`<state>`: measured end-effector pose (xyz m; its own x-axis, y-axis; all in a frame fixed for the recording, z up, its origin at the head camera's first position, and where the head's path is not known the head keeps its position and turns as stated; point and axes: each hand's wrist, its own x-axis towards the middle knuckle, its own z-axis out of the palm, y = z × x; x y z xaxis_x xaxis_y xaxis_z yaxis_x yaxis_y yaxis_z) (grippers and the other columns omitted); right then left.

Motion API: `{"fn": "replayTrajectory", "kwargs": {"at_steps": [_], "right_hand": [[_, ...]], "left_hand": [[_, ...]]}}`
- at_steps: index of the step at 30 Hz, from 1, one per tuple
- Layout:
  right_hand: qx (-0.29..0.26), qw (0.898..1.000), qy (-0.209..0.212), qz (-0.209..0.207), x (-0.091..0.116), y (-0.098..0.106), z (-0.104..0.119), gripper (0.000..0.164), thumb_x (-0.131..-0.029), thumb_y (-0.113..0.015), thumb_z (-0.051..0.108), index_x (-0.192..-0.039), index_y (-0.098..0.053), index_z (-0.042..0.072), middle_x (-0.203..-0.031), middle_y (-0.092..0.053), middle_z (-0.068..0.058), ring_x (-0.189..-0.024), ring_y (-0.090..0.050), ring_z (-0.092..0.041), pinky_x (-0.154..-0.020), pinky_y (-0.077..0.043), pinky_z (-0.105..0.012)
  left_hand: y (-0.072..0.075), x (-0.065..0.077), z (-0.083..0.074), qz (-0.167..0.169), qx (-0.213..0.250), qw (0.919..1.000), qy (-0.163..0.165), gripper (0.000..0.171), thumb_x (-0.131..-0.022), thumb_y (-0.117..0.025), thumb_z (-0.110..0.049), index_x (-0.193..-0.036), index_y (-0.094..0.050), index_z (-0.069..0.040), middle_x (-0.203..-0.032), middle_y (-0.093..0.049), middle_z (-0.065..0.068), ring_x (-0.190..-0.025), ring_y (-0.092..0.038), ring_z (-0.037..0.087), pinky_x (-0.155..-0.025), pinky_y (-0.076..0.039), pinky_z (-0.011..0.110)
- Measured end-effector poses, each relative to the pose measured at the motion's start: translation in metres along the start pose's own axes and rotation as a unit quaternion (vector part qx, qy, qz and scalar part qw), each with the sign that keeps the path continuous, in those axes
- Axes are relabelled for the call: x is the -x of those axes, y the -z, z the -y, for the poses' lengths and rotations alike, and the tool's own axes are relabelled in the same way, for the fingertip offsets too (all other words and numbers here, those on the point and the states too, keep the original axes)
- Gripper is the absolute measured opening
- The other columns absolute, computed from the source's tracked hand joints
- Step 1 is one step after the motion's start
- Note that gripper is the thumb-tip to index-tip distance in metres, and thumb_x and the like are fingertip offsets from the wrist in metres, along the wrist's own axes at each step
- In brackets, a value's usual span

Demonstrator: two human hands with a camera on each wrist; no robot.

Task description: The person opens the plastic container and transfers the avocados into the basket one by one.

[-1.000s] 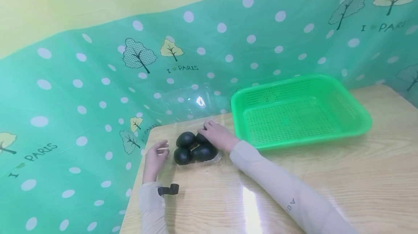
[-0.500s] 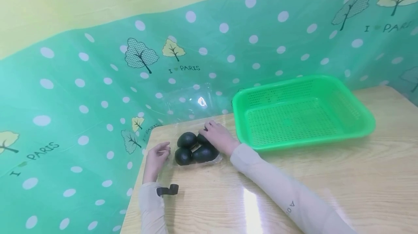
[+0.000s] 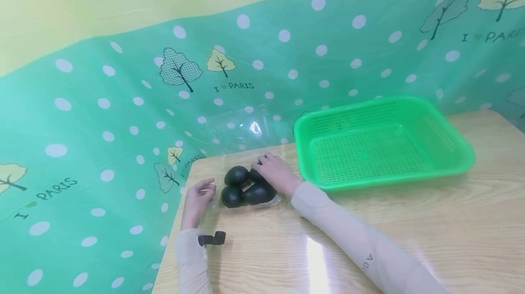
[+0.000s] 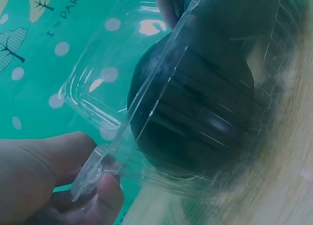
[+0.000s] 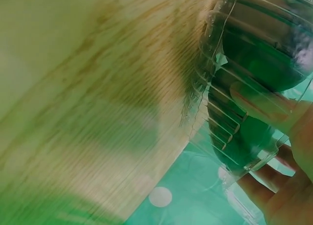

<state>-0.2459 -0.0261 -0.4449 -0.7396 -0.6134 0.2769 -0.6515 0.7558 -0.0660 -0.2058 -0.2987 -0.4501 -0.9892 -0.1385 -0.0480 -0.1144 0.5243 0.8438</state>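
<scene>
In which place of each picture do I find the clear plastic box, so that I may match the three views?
Head: the clear plastic box is below the centre, slightly left, with the green basket to its right.
Left wrist: large, across the upper middle and right; its rim slants down toward the left hand.
Right wrist: upper right, its ribbed wall beside the right hand.
Shared landmark: the white-dotted green cloth.
</scene>
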Motion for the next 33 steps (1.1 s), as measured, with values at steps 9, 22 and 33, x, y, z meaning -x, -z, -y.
{"fn": "replayTrajectory", "kwargs": {"at_steps": [9,22,33], "right_hand": [[0.012,1.000,0.009,-0.007,-0.001,0.002,0.000,0.046,-0.087,-0.071,0.003,-0.130,-0.062,0.016,-0.121,-0.060,-0.006,-0.113,-0.055,-0.023,-0.097,-0.052,-0.036],[-0.030,0.999,0.000,-0.039,-0.001,0.015,0.001,0.043,-0.089,-0.072,0.010,-0.130,-0.063,0.017,-0.123,-0.061,-0.007,-0.118,-0.055,-0.024,-0.101,-0.051,-0.037],[-0.096,0.994,-0.020,-0.043,0.002,0.032,0.002,0.059,-0.081,-0.082,0.016,-0.135,-0.059,0.014,-0.124,-0.058,-0.011,-0.116,-0.053,-0.027,-0.101,-0.051,-0.040]], "left_hand": [[0.000,0.002,-0.001,0.001,0.017,0.9999,0.000,0.039,-0.097,-0.059,-0.006,-0.135,-0.056,0.002,-0.122,-0.061,0.026,-0.096,-0.065,0.036,-0.066,-0.058,0.024],[-0.002,0.000,0.003,-0.001,0.014,0.9999,-0.008,0.040,-0.096,-0.059,-0.003,-0.136,-0.056,0.001,-0.120,-0.062,0.026,-0.090,-0.065,0.041,-0.062,-0.057,0.024],[-0.003,0.000,0.004,-0.012,0.014,0.9998,-0.009,0.040,-0.095,-0.060,-0.003,-0.135,-0.057,0.002,-0.120,-0.063,0.024,-0.090,-0.066,0.040,-0.060,-0.056,0.023]]}}
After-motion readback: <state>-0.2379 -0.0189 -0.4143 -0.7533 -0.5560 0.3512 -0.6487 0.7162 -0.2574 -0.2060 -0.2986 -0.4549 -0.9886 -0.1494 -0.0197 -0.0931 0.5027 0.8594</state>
